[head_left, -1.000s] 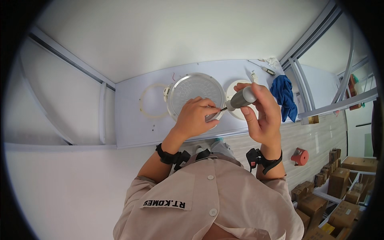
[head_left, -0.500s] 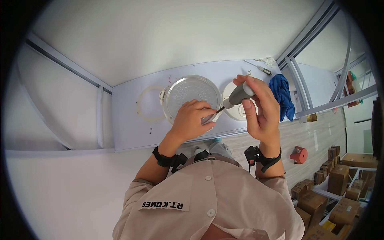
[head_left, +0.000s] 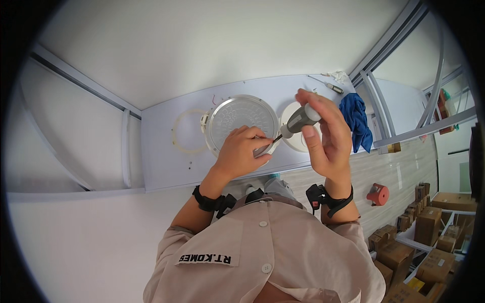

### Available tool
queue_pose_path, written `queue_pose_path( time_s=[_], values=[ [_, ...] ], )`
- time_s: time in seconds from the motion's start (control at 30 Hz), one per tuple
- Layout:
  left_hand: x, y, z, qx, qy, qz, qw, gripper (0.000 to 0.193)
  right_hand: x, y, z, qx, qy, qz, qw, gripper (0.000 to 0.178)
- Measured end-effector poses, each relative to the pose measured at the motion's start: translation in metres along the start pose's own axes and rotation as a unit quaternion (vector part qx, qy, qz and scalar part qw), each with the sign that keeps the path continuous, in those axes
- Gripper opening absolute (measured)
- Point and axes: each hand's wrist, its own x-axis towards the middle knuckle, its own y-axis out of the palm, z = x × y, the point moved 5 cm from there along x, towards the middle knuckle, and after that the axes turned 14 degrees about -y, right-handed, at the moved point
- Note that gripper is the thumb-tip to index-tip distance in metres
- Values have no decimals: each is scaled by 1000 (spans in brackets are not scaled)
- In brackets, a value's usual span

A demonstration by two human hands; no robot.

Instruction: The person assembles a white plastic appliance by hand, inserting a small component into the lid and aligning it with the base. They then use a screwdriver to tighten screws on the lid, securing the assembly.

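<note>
A round lid-like piece point(head_left: 237, 113) with a patterned metal face and pale rim lies on the table. My left hand point(head_left: 241, 150) is curled over its near right rim, the index finger beside the screwdriver's tip and the thumb lower at the edge. In my right hand point(head_left: 328, 139) is a screwdriver point(head_left: 302, 121) with a grey handle, held between thumb and fingers. It slants down to the left, its dark shaft meeting the rim next to my left index finger. Whatever lies under that tip is too small to make out. A white round cover point(head_left: 293, 144) sits partly behind the screwdriver.
On the white table point(head_left: 161, 164), a pale ring point(head_left: 175, 131) lies left of the lid, with small dark bits point(head_left: 190, 165) nearby. At the right are a blue cloth point(head_left: 356, 123) and a second screwdriver point(head_left: 333, 88). A red stool point(head_left: 379, 194) and cardboard boxes point(head_left: 429, 224) stand beyond.
My right hand has shifted slightly left and the screwdriver's handle has turned a little, its tip staying at the rim. My left hand and the lid have not visibly moved.
</note>
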Motion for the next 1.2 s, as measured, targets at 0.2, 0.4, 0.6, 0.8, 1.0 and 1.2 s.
queue_pose_path(
  time_s=[0.2, 0.4, 0.6, 0.8, 1.0, 1.2],
  values=[
    [0, -1, 1, -24, -5, -7, 1000, 36, -14, -13, -6, -39, -17, 60, 997, 46],
    [-1, 0, 1, -24, 3, -20, 1000, 34, -3, -4, -1, 33, 31, 25, 999, 44],
    [-1, -1, -1, -13, -1, -15, 1000, 33, -14, -9, -6, -62, -27, 20, 998, 40],
    [0, 0, 1, -13, -2, -11, 1000, 32, -8, 3, -1, 56, 60, 2, 997, 43],
    [0, -2, 0, -22, -5, -5, 1000, 32, -11, -8, 0, -108, -41, 56, 992, 44],
    [0, -2, -1, -16, -5, -6, 1000, 32, -13, 3, 5, 49, 100, -66, 992, 50]
  ],
)
